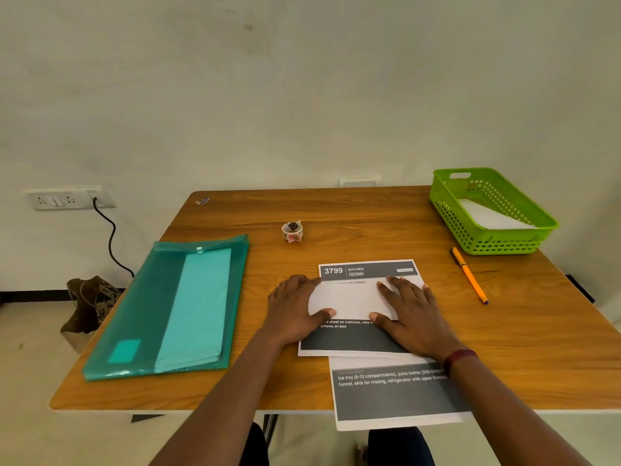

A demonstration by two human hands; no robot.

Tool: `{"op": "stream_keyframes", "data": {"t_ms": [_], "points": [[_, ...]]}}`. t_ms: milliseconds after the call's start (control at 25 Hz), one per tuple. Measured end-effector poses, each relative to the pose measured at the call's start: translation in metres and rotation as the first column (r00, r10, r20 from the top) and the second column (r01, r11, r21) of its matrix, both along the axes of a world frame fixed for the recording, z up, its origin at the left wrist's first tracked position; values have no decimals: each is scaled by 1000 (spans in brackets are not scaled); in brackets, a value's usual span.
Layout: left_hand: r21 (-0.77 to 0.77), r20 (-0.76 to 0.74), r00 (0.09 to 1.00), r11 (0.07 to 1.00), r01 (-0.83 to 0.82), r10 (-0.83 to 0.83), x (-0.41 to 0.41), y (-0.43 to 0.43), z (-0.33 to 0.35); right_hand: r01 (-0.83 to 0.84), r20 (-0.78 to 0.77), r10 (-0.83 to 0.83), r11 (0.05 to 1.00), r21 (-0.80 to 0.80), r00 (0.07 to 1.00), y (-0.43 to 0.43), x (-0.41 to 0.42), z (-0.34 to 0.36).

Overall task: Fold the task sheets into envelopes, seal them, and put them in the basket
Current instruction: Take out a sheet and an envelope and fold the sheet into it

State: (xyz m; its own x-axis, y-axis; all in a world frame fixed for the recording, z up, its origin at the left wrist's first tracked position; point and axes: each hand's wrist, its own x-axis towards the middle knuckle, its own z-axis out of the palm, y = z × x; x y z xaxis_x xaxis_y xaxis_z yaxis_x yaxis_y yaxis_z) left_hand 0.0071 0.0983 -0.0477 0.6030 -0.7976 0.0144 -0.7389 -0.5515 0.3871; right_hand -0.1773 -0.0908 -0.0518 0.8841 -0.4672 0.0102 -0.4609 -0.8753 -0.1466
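Two printed task sheets lie stacked in front of me on the wooden table. The upper sheet (349, 299) has its top part folded down, white back showing. My left hand (295, 307) and my right hand (408, 311) press flat on that folded flap, fingers spread, thumbs along its lower edge. The lower sheet (393, 395) sticks out beneath and hangs over the table's front edge. At the far right stands a green plastic basket (450, 210) with a white folded paper (487, 215) inside. A small roll of stickers (292, 231) sits behind the sheets.
A teal plastic folder (168, 311) holding paper lies on the left of the table (369, 213). An orange pen (468, 275) lies right of the sheets, near the basket. A wall socket with a black cable (109, 237) is off to the left.
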Motion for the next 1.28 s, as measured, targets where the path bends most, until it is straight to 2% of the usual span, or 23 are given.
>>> {"op": "stream_keyframes", "data": {"t_ms": [200,320,440,600,720,800,1000,1160,1280], "points": [[297,-57,998,954,27,-10,11,-24,31,-46,-20,47,998,48,999,-10,4,13],[335,-73,997,940,59,-36,13,-29,34,-79,-80,83,996,49,993,-15,13,26],[244,-47,998,969,40,-30,10,-24,32,-72,-79,73,997,21,994,-17,21,35],[7,-64,997,999,48,-48,2,-11,24,-57,-2,57,998,6,998,-14,22,38],[-227,-133,990,974,23,-54,-4,1,15,-52,60,53,999,-8,997,-10,17,35],[-322,-159,987,946,-37,-15,-9,5,12,-44,119,44,999,-4,992,-8,14,32],[-422,-266,964,895,-145,31,-9,8,15,-16,313,-5,998,64,950,-10,11,36],[-478,-352,936,854,-206,28,-5,7,30,-76,460,5,988,137,888,-13,9,49],[-489,-296,955,856,-167,17,1,6,39,-110,541,36,988,106,840,-15,6,58]]}}
